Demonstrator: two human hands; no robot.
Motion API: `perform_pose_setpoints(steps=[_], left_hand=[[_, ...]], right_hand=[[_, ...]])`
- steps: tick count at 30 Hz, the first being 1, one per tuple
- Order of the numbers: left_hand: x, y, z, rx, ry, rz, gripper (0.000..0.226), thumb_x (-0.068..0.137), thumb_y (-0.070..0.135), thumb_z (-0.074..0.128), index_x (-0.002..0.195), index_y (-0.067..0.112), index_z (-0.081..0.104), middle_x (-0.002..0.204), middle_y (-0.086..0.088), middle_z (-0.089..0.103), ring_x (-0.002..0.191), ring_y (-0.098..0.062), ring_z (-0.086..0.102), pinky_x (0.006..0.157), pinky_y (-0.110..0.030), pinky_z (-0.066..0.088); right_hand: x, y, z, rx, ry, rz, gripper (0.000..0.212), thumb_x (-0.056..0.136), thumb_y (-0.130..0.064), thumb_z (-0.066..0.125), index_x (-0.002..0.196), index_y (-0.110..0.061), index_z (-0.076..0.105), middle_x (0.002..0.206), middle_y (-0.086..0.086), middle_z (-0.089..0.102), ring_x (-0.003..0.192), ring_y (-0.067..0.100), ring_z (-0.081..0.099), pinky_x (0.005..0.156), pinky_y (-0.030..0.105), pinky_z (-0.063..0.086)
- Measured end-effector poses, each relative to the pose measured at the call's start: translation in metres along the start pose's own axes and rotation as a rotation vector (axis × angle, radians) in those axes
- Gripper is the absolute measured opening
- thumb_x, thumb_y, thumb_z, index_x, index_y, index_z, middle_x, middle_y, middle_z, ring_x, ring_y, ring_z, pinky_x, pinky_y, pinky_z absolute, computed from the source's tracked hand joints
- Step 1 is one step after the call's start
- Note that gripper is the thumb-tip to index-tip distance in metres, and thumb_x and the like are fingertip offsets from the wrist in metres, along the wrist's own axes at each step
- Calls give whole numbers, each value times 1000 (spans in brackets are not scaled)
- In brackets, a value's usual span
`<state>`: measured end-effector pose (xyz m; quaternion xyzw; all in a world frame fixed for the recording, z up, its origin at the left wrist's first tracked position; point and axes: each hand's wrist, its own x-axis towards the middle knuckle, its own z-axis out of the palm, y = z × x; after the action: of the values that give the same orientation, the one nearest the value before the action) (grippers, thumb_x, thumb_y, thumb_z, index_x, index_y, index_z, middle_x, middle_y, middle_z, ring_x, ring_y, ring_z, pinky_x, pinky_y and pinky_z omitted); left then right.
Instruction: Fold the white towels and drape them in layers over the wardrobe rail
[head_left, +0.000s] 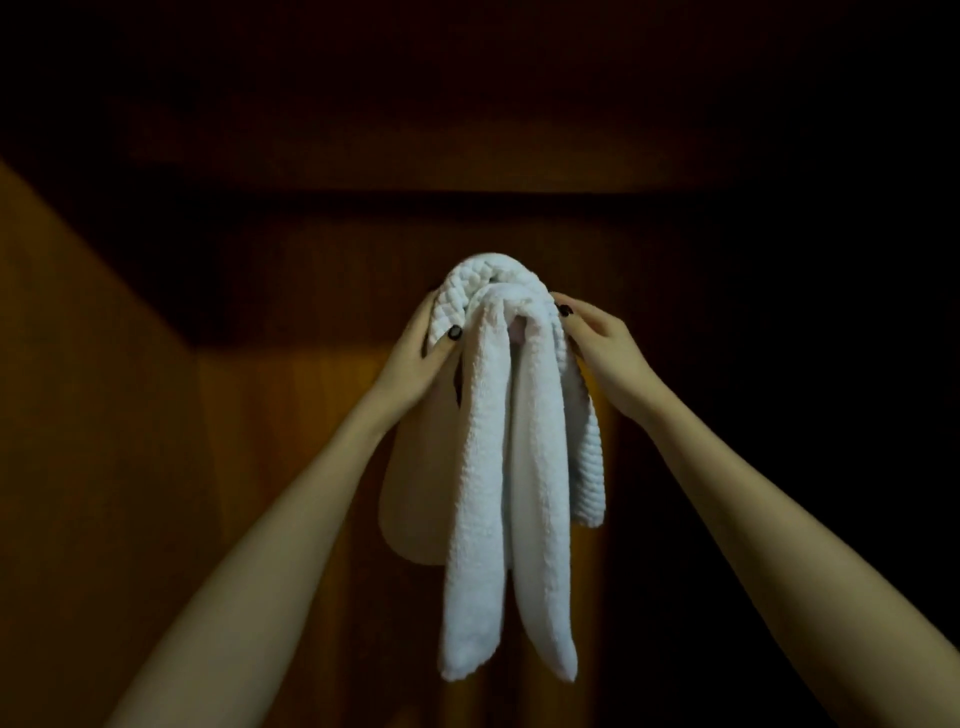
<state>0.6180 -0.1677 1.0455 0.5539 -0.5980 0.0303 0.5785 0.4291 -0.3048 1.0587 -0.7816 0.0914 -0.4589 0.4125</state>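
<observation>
Your left hand and right hand each gripped the towels at their top fold, hanging inside the wardrobe. They looked soft, limp and light, best held there.

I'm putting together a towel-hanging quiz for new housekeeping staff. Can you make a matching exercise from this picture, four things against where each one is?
Things:
1. plain white towel
2. ribbed white towel
3. beige item
4. right hand

Places:
A. hanging furthest left, partly behind the towels
B. in front, hanging lowest
C. gripping the bundle's right side near the top
D. arched behind at the top, ending short on the right

Pairs: 1-B; 2-D; 3-A; 4-C
</observation>
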Motion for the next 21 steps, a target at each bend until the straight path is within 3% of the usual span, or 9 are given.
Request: perform_pose_setpoints(steps=[3, 4, 6, 8, 10, 12, 14, 18, 21], left_hand=[[-35, -33, 5, 43, 148, -74, 72, 88, 64, 49, 149, 29, 33, 151, 12, 36, 138, -9, 37, 114, -40, 35], [-45, -43, 8, 71, 170, -121, 79, 82, 74, 46, 148, 33, 35, 151, 9, 40, 137, -12, 40, 112, -44, 37], [-56, -54, 6, 163, 199, -124, 67, 87, 63, 50, 145, 32, 40, 146, 5, 46, 132, -16, 46, 107, -46, 42], [-59, -52, -1, 217, 274, -66, 45, 95, 33, 57, 138, 22, 51, 134, 1, 57, 120, -18, 55, 98, -40, 48], [-59, -47, -10, 210, 267, -64, 32, 96, 20, 58, 128, 17, 59, 116, 6, 65, 106, -15, 62, 84, -25, 49], [-59, -43, -22, 111, 176, -109, 25, 97, 19, 56, 122, 23, 60, 108, 16, 65, 99, -1, 64, 79, -16, 46], [-59, -47, -33, 0, 123, -169, 22, 99, 20, 52, 118, 30, 58, 108, 20, 64, 99, 8, 62, 80, -12, 47], [-61, -55, -25, 1, 76, -190, 28, 101, 26, 48, 128, 23, 58, 121, 10, 63, 109, -1, 60, 88, -15, 48], [-62, -60, -1, -50, 88, -277, 22, 102, 20, 47, 121, 25, 57, 113, 11, 63, 102, -9, 61, 80, -13, 49]], right_hand=[[-11, 29, -1, -84, 52, 71, 62, 86, -38, 62, 144, -20, 47, 143, -2, 52, 129, 12, 51, 105, 35, 46], [-15, 36, -1, -123, 36, 96, 62, 84, -37, 65, 142, -20, 49, 140, -2, 54, 124, 12, 54, 99, 30, 49], [-18, 44, -1, -196, 2, 136, 47, 87, -26, 66, 133, -19, 57, 125, -4, 62, 104, 3, 60, 77, 14, 50], [-16, 51, -3, -294, 6, 143, 31, 87, -20, 65, 118, -17, 65, 102, -5, 68, 80, 0, 61, 60, 10, 43], [-13, 53, -5, -374, 80, 118, 12, 87, -19, 63, 97, -19, 69, 85, -1, 68, 69, 12, 60, 56, 20, 42], [-13, 51, -9, -394, 128, 89, 9, 88, -18, 62, 93, -16, 70, 83, 3, 69, 71, 17, 62, 60, 29, 44], [-17, 48, -14, -415, 129, 49, 10, 90, -17, 60, 95, -15, 69, 80, -4, 66, 69, 8, 58, 57, 20, 41], [-28, 42, -16, -433, 120, 8, 10, 95, -17, 57, 90, -20, 65, 78, -8, 63, 68, 4, 56, 55, 16, 39], [-38, 44, -8, -378, 115, 2, 14, 96, -22, 56, 101, -19, 69, 88, -6, 68, 77, 5, 62, 62, 20, 48]])
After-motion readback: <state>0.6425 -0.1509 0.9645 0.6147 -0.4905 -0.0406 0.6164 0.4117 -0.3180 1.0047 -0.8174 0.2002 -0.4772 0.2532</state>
